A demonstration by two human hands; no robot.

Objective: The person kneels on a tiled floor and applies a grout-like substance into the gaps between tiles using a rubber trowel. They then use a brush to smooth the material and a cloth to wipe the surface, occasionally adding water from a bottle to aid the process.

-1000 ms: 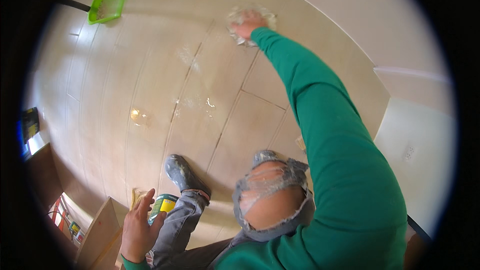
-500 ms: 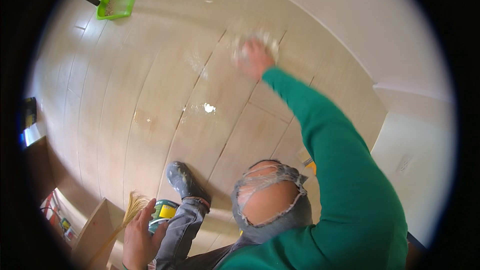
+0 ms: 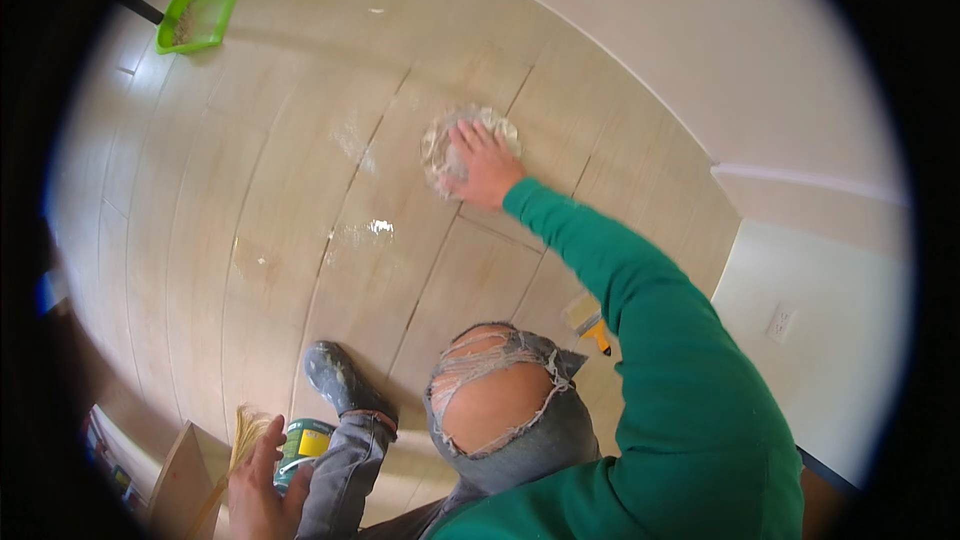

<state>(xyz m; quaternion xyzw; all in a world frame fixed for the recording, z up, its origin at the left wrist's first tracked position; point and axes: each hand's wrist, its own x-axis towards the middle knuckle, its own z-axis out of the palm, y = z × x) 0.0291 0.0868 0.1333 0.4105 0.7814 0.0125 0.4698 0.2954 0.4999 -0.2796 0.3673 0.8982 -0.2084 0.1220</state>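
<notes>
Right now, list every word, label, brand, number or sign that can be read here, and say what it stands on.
No text can be read.
Green can by the lower leg: yellow label, any print too small and blurred to read.
Crumpled pale cloth under the right hand: no print visible.
Paintbrush: no lettering can be made out.

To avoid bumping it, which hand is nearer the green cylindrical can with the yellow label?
Left. Left hand is beside the can; right hand is farther forward, on the crumpled whitish cloth.
</notes>
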